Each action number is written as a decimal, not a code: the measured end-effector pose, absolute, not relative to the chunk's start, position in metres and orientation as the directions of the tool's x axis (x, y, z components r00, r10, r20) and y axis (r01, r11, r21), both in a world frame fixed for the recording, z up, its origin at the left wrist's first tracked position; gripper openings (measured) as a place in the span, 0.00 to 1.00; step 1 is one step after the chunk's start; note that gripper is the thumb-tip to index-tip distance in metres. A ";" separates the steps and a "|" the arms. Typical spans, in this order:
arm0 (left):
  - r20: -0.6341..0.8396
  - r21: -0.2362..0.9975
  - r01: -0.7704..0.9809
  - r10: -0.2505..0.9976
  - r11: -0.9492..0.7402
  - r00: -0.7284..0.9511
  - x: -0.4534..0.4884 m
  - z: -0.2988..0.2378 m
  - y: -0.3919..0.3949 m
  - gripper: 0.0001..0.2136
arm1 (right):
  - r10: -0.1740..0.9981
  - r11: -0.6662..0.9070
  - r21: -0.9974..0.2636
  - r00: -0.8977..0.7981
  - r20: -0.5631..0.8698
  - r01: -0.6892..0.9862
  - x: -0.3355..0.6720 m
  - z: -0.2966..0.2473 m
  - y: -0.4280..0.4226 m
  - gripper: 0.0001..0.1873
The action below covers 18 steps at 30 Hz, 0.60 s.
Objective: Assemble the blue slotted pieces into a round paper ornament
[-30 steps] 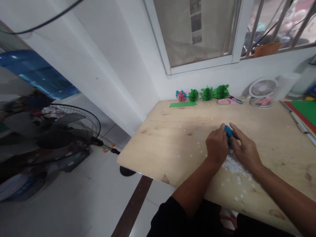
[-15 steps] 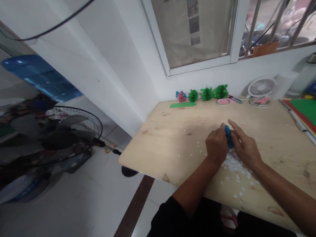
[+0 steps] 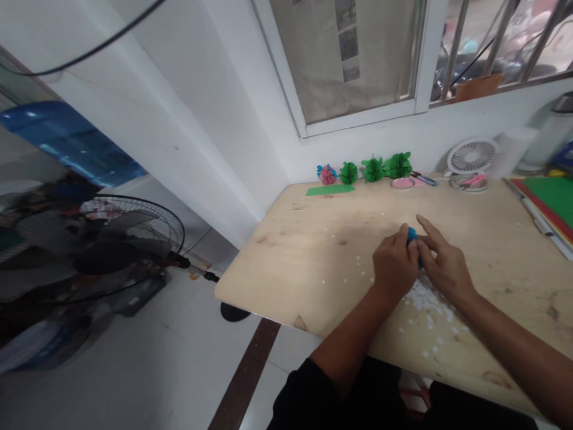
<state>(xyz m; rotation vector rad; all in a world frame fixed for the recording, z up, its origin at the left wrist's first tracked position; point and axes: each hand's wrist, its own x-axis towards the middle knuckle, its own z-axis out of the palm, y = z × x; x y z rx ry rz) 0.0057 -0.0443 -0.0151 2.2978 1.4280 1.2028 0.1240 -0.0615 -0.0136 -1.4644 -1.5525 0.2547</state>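
My left hand (image 3: pixel 393 258) is closed, with thumb and fingers pinching a small blue piece (image 3: pixel 412 234) above the table. From the other side my right hand (image 3: pixel 441 263) presses thumb and fingers against the same piece, its index finger raised and pointing forward. Most of the blue piece is hidden by the fingers, so its exact kind does not show. Beneath my hands lies a heap of tiny white bits (image 3: pixel 425 298), with more of them scattered over the wooden table (image 3: pixel 277 257).
Along the wall stand several green layered-paper figures (image 3: pixel 373 169) and a pink and blue one (image 3: pixel 327 174). Near them are a green paper strip (image 3: pixel 330 190), a cutter (image 3: pixel 424 179) and a small white fan (image 3: pixel 473 156). Coloured sheets (image 3: pixel 553 203) lie at the right. A floor fan (image 3: pixel 134 239) stands left.
My left thumb has come over the blue piece and meets the right thumb, so less blue shows. The right index finger sits slightly higher. The view has shifted a little.
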 end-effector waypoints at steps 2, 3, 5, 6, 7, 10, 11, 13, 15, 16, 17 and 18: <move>0.504 0.581 0.644 0.841 -0.498 0.196 0.005 -0.012 -0.046 0.20 | 0.858 0.256 -0.685 0.167 0.487 0.682 0.123 -0.013 -0.062 0.30; 0.485 0.606 0.634 0.855 -0.481 0.185 0.006 -0.011 -0.046 0.20 | 0.855 0.255 -0.673 0.163 0.492 0.694 0.123 -0.013 -0.062 0.30; 0.450 0.653 0.615 0.880 -0.442 0.155 0.007 -0.010 -0.045 0.20 | 0.850 0.252 -0.649 0.157 0.503 0.718 0.123 -0.014 -0.062 0.30; 0.436 0.671 0.608 0.889 -0.425 0.140 0.007 -0.010 -0.045 0.19 | 0.847 0.251 -0.640 0.155 0.509 0.726 0.122 -0.014 -0.062 0.30; 0.426 0.684 0.601 0.895 -0.413 0.129 0.008 -0.010 -0.044 0.19 | 0.846 0.251 -0.634 0.153 0.511 0.731 0.122 -0.014 -0.062 0.29; 0.430 0.678 0.606 0.893 -0.417 0.134 0.008 -0.012 -0.042 0.18 | 0.850 0.251 -0.635 0.148 0.506 0.731 0.123 -0.016 -0.060 0.29; 0.441 0.663 0.614 0.886 -0.428 0.141 0.008 -0.012 -0.041 0.18 | 0.854 0.253 -0.640 0.143 0.500 0.725 0.123 -0.017 -0.060 0.29; 0.464 0.632 0.631 0.872 -0.450 0.157 0.006 -0.013 -0.039 0.18 | 0.864 0.262 -0.655 0.130 0.486 0.709 0.124 -0.018 -0.059 0.29; 0.476 0.614 0.638 0.863 -0.465 0.171 0.003 -0.013 -0.038 0.18 | 0.872 0.272 -0.672 0.119 0.475 0.688 0.124 -0.020 -0.059 0.30; 0.476 0.610 0.639 0.861 -0.469 0.177 0.001 -0.013 -0.037 0.18 | 0.873 0.276 -0.679 0.118 0.473 0.680 0.124 -0.020 -0.059 0.30; 0.476 0.609 0.638 0.860 -0.472 0.183 0.000 -0.012 -0.037 0.18 | 0.874 0.276 -0.684 0.120 0.472 0.675 0.124 -0.020 -0.059 0.30; 0.476 0.608 0.635 0.859 -0.477 0.189 -0.001 -0.011 -0.036 0.18 | 0.873 0.277 -0.686 0.122 0.473 0.673 0.124 -0.020 -0.059 0.30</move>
